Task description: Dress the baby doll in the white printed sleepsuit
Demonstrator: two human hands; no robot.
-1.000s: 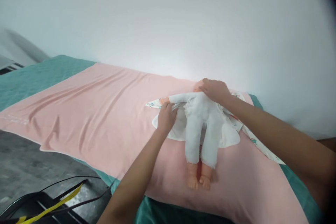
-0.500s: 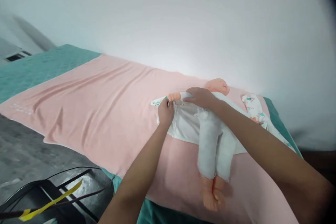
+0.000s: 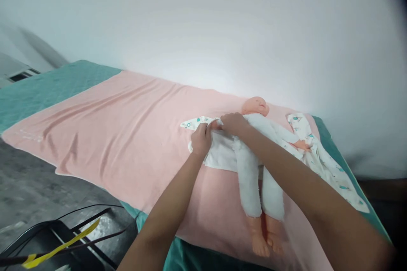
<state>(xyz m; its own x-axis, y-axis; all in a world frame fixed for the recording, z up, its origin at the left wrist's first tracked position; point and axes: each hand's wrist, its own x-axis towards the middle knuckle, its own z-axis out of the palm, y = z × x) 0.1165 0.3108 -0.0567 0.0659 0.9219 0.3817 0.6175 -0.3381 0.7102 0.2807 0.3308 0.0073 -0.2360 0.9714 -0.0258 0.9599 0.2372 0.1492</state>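
A baby doll (image 3: 248,182) with a white cloth body and bare plastic feet lies face up. Beneath it is spread a white baby garment (image 3: 221,152), its outside printed with small green figures. My left hand (image 3: 201,139) pinches the garment's edge at the sleeve on the left side. Close beside it, my right hand (image 3: 234,124) is closed around the doll's arm near the wrist. The doll's hand (image 3: 216,124) lies between my two hands, partly covered by the fabric. Its other arm rests over the garment's right sleeve (image 3: 300,125).
A pink blanket (image 3: 136,135) covers much of a green padded bed (image 3: 60,84) set against a white wall (image 3: 203,29). At the lower left stands a black chair (image 3: 47,241) with cables and a yellow strap (image 3: 63,245) over a grey floor (image 3: 28,182).
The doll has shifted slightly left. Its hand has moved down toward the sleeve, and my right hand has lowered with it. My left hand keeps its hold on the garment.
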